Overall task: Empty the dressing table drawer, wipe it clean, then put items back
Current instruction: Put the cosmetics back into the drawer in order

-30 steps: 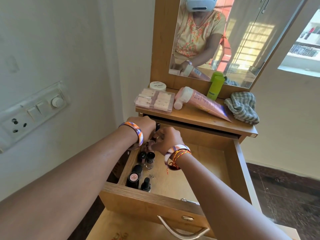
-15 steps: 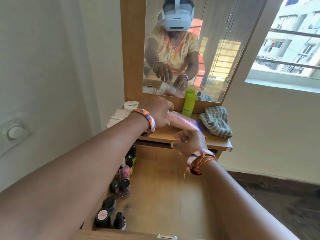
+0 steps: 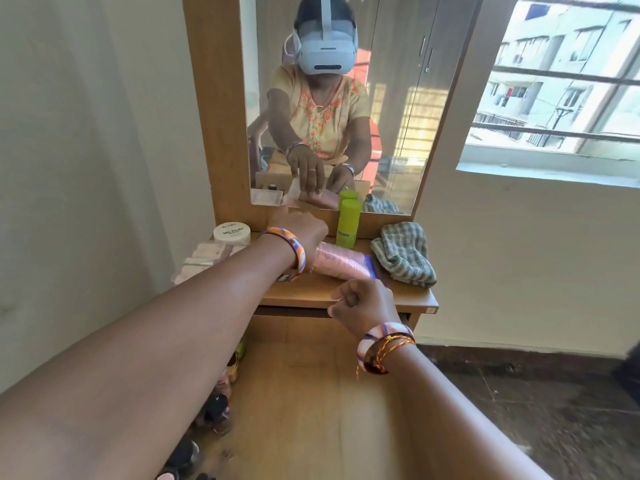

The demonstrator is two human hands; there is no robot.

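The open wooden drawer [image 3: 311, 410] fills the lower middle, with several nail polish bottles [image 3: 216, 408] standing along its left side, partly hidden by my left arm. My left hand [image 3: 301, 230] reaches over the dressing table top [image 3: 408, 299] and rests on the cap end of a pink tube [image 3: 343, 263]; the mirror shows its fingers pointing down and fairly straight. My right hand [image 3: 363, 306] hovers at the table's front edge above the drawer, with its fingers curled into a fist. No object shows inside it.
On the table top stand a white jar [image 3: 231, 233], a clear box of pads [image 3: 204, 259], a green bottle [image 3: 348, 220] and a folded checked cloth [image 3: 403, 252]. The mirror [image 3: 398, 98] rises behind them. A wall is at the left, a window at the right.
Both hands left the bottles at the drawer's left side. My left hand rose onto the table top by the pink tube; my right hand lifted to the table's front edge. The camera tilted up.
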